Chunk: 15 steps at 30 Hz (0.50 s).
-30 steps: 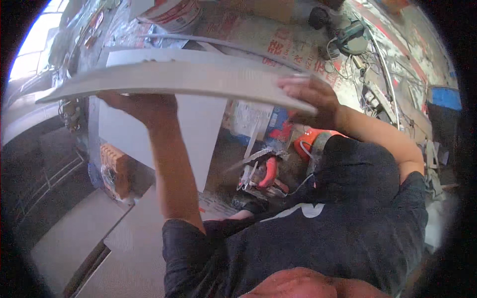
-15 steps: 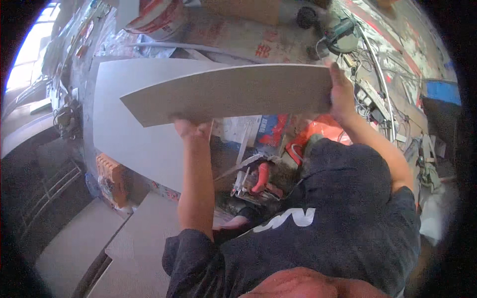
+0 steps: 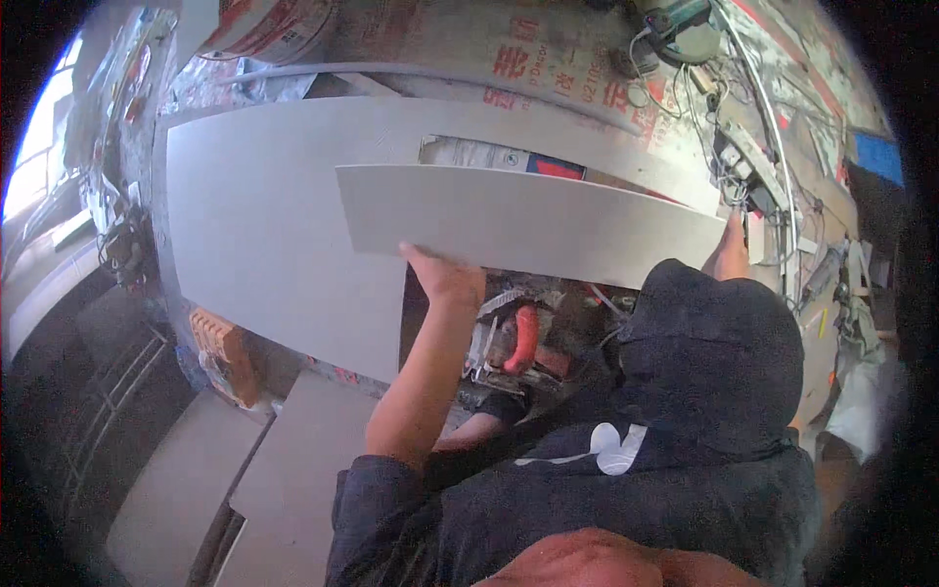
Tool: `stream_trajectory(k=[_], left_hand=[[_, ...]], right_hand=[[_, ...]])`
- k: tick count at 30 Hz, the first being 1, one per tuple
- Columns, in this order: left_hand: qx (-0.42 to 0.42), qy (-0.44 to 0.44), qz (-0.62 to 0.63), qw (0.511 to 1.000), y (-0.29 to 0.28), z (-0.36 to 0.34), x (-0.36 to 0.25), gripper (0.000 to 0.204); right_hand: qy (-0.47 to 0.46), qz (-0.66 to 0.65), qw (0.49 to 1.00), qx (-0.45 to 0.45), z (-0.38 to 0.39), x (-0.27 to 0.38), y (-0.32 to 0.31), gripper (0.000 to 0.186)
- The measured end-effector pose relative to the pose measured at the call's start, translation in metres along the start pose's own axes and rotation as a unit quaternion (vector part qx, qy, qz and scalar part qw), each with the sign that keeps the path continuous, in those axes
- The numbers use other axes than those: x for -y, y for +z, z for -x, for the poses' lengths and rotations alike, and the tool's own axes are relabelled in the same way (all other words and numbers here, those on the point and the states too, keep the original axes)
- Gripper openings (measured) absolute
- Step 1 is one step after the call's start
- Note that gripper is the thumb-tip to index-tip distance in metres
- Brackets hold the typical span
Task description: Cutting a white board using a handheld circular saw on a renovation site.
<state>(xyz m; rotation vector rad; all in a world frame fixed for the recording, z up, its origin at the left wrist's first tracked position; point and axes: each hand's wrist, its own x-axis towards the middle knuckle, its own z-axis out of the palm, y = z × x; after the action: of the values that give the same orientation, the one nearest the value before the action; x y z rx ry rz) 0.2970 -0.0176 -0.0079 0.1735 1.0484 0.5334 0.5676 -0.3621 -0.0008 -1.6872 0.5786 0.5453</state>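
A long, pale grey strip of what looks like tile (image 3: 528,215) spans my two hands, its smooth face up and its left end cut at a slant. My left hand (image 3: 445,279) is closed on the strip's near edge, its thumb at the edge and the other fingers partly hidden beneath. At the far right end, my right hand (image 3: 732,252) grips the strip; most of those fingers are hidden. A large pale sheet with a cutout (image 3: 284,225) lies on the floor below and to the left, partly under the strip.
A red-handled tool (image 3: 523,338) lies near my legs. An orange block with holes (image 3: 223,352) sits at the left, near grey panels (image 3: 298,470). A green power tool (image 3: 680,29), cables and a power strip (image 3: 753,161) lie at the right. A bucket (image 3: 284,29) stands at the back.
The strip has moved right and toward me and has tipped, so its pale face shows instead of its darker one. Both hands have travelled with it, and the head view has shifted slightly.
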Motion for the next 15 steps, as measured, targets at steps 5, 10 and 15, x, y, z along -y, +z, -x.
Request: stream_trajectory(k=[5, 10, 15], left_hand=[[0.000, 0.053, 0.026, 0.998, 0.029, 0.006, 0.011, 0.072], [-0.009, 0.060, 0.016, 0.998, 0.039, 0.010, 0.002, 0.073], [-0.019, 0.071, 0.045, 0.996, 0.050, 0.012, 0.006, 0.074]], right_hand=[[0.053, -0.166, 0.984, -0.027, -0.024, -0.028, -0.037, 0.052], [0.096, -0.180, 0.979, -0.023, -0.037, -0.040, -0.072, 0.046], [0.085, -0.207, 0.973, -0.053, -0.031, -0.034, -0.064, 0.048]])
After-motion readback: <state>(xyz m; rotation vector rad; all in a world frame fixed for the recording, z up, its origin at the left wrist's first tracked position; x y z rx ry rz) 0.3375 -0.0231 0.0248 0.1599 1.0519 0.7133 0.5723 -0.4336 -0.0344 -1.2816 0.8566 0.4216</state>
